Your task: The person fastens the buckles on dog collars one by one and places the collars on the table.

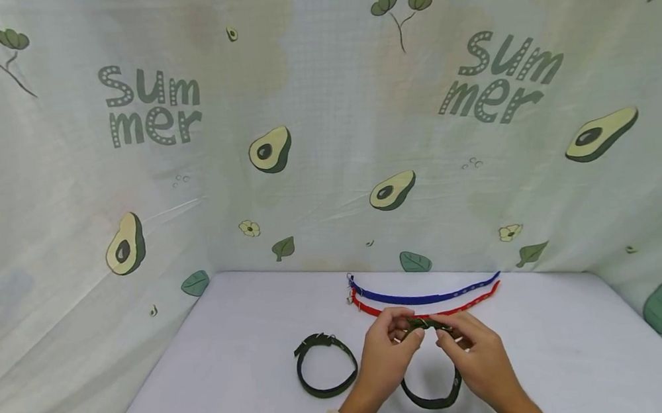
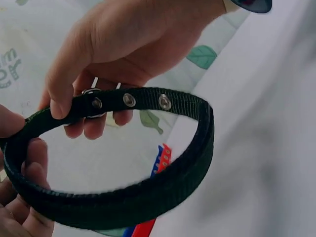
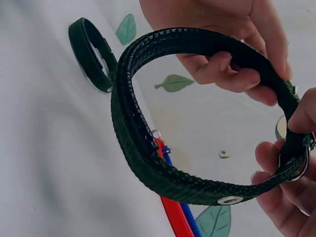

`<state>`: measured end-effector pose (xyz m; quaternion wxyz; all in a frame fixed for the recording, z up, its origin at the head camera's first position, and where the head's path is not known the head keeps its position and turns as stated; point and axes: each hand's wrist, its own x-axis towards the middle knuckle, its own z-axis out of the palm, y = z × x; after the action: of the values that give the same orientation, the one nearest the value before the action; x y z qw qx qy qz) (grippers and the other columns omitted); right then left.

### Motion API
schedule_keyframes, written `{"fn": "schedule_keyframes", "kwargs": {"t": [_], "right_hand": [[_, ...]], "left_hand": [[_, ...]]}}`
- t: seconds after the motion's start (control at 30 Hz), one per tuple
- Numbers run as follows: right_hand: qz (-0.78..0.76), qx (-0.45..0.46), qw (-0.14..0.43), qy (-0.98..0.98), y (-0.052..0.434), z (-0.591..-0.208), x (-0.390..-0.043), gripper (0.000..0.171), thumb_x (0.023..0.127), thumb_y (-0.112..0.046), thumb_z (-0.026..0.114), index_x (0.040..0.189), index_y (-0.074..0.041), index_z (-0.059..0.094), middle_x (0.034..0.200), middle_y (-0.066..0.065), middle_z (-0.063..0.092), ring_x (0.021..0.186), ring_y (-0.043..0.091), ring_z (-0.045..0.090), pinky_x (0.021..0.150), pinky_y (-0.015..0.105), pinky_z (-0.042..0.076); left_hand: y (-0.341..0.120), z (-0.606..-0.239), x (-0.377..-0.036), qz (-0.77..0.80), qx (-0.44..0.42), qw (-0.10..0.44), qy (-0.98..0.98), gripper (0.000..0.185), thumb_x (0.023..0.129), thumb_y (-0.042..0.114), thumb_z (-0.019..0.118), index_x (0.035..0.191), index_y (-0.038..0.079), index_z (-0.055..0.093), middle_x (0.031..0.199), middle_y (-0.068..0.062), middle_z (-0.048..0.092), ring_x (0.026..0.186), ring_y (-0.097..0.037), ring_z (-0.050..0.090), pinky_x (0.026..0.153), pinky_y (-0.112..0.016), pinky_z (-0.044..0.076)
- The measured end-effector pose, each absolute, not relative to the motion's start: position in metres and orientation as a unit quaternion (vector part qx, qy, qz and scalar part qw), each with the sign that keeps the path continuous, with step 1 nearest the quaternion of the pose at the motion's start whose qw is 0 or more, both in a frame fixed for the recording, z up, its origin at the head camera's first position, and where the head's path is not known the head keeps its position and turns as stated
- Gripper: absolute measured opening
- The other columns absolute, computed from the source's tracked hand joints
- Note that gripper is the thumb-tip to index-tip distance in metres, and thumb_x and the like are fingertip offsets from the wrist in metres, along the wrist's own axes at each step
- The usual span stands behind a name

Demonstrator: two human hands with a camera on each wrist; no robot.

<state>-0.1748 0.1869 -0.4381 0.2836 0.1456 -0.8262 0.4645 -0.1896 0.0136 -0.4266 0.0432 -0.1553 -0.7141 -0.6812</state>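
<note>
Two hands hold a dark green collar (image 1: 430,383) looped above a white surface (image 1: 233,375). The left hand (image 1: 384,354) and right hand (image 1: 480,355) meet at the loop's far top, fingers pinching the strap ends close together by the metal ring (image 3: 291,168). The rest of the loop hangs toward the person, between the wrists. A second green collar (image 1: 325,365) lies left; blue (image 1: 429,297) and red (image 1: 431,311) straps lie beyond.

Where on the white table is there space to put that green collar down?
Bare table lies right of the right hand, and more left of the buckled green collar. It is crowded where both hands hold the held collar, with the red strap and blue strap behind.
</note>
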Motion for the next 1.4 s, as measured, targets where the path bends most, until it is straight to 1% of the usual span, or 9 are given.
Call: {"fn": "schedule_keyframes", "kwargs": {"t": [0.17, 0.47, 0.6, 0.73, 0.9, 1.0, 1.1, 1.2, 1.4], "right_hand": [[0.460, 0.135, 0.250, -0.841, 0.185, -0.442, -0.175, 0.026, 0.088, 0.001, 0.073, 0.108, -0.015, 0.075, 0.094, -0.009, 0.067, 0.074, 0.006, 0.065, 0.059, 0.025, 0.055], [0.487, 0.108, 0.189, -0.846, 0.183, -0.448, -0.177, 0.023, 0.088, -0.003, 0.075, 0.109, -0.012, 0.074, 0.091, -0.005, 0.069, 0.071, 0.007, 0.066, 0.059, 0.026, 0.055], [0.514, 0.084, 0.129, -0.844, 0.181, -0.446, -0.177, 0.026, 0.089, -0.005, 0.074, 0.114, -0.010, 0.072, 0.095, 0.004, 0.072, 0.073, 0.012, 0.068, 0.059, 0.028, 0.056], [0.517, 0.057, 0.062, -0.852, 0.183, -0.443, -0.178, 0.029, 0.090, -0.012, 0.073, 0.119, -0.007, 0.069, 0.094, 0.005, 0.070, 0.076, 0.014, 0.068, 0.062, 0.027, 0.056], [0.477, 0.074, -0.042, -0.875, 0.191, -0.444, -0.180, 0.037, 0.091, -0.024, 0.074, 0.119, -0.001, 0.066, 0.083, 0.004, 0.064, 0.066, 0.018, 0.061, 0.053, 0.031, 0.052], [0.462, 0.104, -0.083, -0.877, 0.197, -0.450, -0.184, 0.037, 0.092, -0.025, 0.073, 0.116, 0.002, 0.066, 0.078, 0.004, 0.062, 0.061, 0.019, 0.059, 0.051, 0.032, 0.050], [0.465, 0.113, -0.098, -0.872, 0.199, -0.459, -0.186, 0.033, 0.092, -0.021, 0.072, 0.114, 0.003, 0.066, 0.076, 0.003, 0.061, 0.059, 0.020, 0.059, 0.051, 0.032, 0.048], [0.480, 0.097, -0.090, -0.868, 0.197, -0.467, -0.187, 0.033, 0.092, -0.017, 0.072, 0.116, 0.006, 0.066, 0.076, 0.002, 0.060, 0.055, 0.020, 0.058, 0.049, 0.031, 0.047], [0.503, 0.047, -0.068, -0.860, 0.189, -0.470, -0.189, 0.037, 0.090, -0.015, 0.072, 0.120, 0.007, 0.065, 0.080, 0.004, 0.061, 0.051, 0.019, 0.059, 0.046, 0.033, 0.049]], "left_hand": [[0.009, -0.434, -0.187, -0.637, -0.133, 0.070, -0.756, 0.021, 0.089, 0.021, 0.077, 0.109, 0.017, 0.071, 0.090, 0.010, 0.068, 0.081, -0.007, 0.061, 0.071, -0.023, 0.052], [0.000, -0.447, -0.185, -0.627, -0.102, 0.083, -0.768, 0.018, 0.087, 0.025, 0.080, 0.100, 0.015, 0.074, 0.085, 0.011, 0.070, 0.080, -0.005, 0.064, 0.071, -0.022, 0.053], [-0.005, -0.452, -0.185, -0.643, -0.089, 0.075, -0.757, 0.016, 0.087, 0.022, 0.080, 0.098, 0.012, 0.074, 0.084, 0.008, 0.070, 0.077, -0.006, 0.066, 0.068, -0.021, 0.054], [-0.011, -0.456, -0.188, -0.651, -0.071, 0.075, -0.752, 0.014, 0.088, 0.017, 0.079, 0.098, 0.009, 0.072, 0.082, 0.006, 0.070, 0.072, -0.008, 0.067, 0.066, -0.021, 0.055], [-0.019, -0.463, -0.194, -0.654, -0.043, 0.085, -0.751, 0.014, 0.089, 0.016, 0.077, 0.097, 0.007, 0.071, 0.080, 0.004, 0.070, 0.070, -0.010, 0.067, 0.065, -0.023, 0.055], [-0.022, -0.467, -0.197, -0.652, -0.028, 0.085, -0.753, 0.014, 0.089, 0.016, 0.077, 0.097, 0.007, 0.069, 0.079, 0.003, 0.069, 0.069, -0.010, 0.067, 0.064, -0.023, 0.055], [-0.023, -0.470, -0.197, -0.644, -0.015, 0.074, -0.761, 0.014, 0.090, 0.016, 0.076, 0.096, 0.006, 0.068, 0.077, 0.002, 0.067, 0.067, -0.010, 0.065, 0.059, -0.024, 0.054], [-0.024, -0.472, -0.197, -0.617, -0.009, 0.065, -0.784, 0.013, 0.089, 0.016, 0.077, 0.094, 0.008, 0.068, 0.075, 0.003, 0.065, 0.065, -0.009, 0.062, 0.056, -0.024, 0.053], [-0.031, -0.469, -0.202, -0.510, -0.027, 0.120, -0.851, 0.010, 0.085, 0.015, 0.080, 0.086, 0.014, 0.071, 0.076, 0.011, 0.066, 0.070, -0.003, 0.058, 0.061, -0.022, 0.050]]}}
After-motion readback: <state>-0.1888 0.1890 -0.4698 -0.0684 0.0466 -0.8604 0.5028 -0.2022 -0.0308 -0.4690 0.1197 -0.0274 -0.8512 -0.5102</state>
